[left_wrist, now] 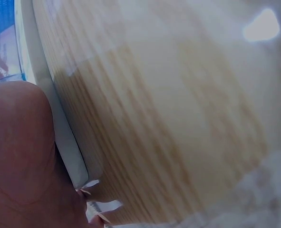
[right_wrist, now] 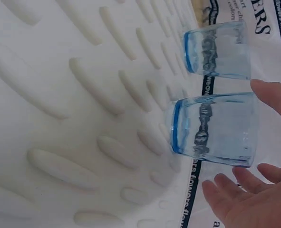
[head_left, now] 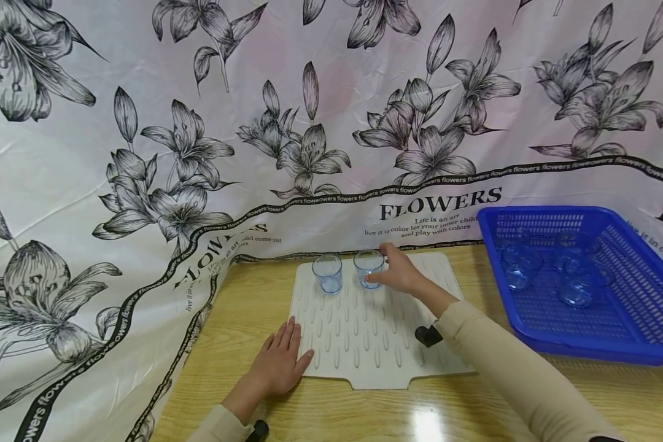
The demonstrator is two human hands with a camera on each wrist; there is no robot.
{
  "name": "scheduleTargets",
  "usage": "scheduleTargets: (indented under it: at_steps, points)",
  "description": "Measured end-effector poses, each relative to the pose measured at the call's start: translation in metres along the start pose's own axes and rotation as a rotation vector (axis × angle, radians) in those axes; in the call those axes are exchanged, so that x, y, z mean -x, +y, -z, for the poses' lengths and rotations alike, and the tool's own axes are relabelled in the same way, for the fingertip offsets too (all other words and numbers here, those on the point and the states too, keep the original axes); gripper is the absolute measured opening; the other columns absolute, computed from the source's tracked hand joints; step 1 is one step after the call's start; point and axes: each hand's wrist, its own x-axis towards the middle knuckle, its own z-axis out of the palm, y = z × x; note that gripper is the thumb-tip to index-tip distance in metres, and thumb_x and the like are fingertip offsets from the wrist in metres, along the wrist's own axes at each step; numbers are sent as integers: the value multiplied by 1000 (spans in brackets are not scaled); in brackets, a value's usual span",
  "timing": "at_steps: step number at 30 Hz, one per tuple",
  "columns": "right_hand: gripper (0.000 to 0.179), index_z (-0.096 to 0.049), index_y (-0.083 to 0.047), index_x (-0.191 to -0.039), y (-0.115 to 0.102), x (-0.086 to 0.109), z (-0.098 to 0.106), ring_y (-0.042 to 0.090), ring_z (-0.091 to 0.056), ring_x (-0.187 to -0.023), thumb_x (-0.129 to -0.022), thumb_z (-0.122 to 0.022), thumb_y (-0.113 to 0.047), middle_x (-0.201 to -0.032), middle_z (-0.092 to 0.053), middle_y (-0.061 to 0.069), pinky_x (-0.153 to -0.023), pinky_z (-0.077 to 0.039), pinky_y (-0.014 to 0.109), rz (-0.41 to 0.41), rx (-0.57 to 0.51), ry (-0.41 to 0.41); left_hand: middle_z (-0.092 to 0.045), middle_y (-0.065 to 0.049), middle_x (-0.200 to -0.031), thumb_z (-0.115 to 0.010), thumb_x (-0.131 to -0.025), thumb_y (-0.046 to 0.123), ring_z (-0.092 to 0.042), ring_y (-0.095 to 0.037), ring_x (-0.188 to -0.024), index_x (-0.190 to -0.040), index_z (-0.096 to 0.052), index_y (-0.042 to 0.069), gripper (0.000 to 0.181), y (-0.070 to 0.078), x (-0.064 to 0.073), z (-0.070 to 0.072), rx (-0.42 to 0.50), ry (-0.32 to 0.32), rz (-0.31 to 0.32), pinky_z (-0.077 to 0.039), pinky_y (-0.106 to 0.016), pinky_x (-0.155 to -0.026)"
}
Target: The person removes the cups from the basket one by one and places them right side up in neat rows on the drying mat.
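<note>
Two clear blue-tinted glasses stand upright, side by side, near the far edge of a white ridged draining mat (head_left: 359, 334). About the right glass (head_left: 366, 263) my right hand (head_left: 402, 271) is spread, thumb on one side and fingers on the other. In the right wrist view, the fingertips (right_wrist: 240, 175) lie at or close to this glass's rim; firm contact cannot be made out. The left glass (head_left: 328, 273) stands free of the hand. My left hand (head_left: 279, 363) lies flat at the mat's left edge, its fingers straight; the left wrist view shows only part of it.
A blue plastic basket (head_left: 602, 347) at the right holds several more glasses (head_left: 577, 288). The mat lies on a wood-grain table (head_left: 243, 294). Behind and to the left hangs a flower-printed cloth (head_left: 320, 221).
</note>
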Motion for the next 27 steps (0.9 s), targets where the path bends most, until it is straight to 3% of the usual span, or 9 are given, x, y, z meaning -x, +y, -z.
scheduleTargets:
  at_steps: [6,18,27]
  points:
    - [87,-27,5,-156,-4,4,11,48,-40,-140,-92,-78,-25,-155,-37,30,-109,-41,59,-5,31,-13,-9,-16,-171,-27,-108,59,-13,-36,-157,-163,-19,2,80,1,0,1,7,3,1,-21,-59,-121]
    - [85,-29,11,-153,-16,20,37,49,-38,-141,-92,-75,-25,-155,-35,33,-112,-37,60,32,240,-51,-8,-16,-171,-26,-109,59,-13,-36,-157,-163,-19,1,80,2,0,0,16,11,7,-20,-59,-121]
    - [87,-30,3,-156,-22,34,48,49,-42,-138,-91,-78,-27,-157,-33,31,-103,-42,65,24,339,-64,-8,-16,-171,-25,-109,59,-12,-36,-157,-163,-18,1,80,6,1,3,17,4,13,-20,-59,-121]
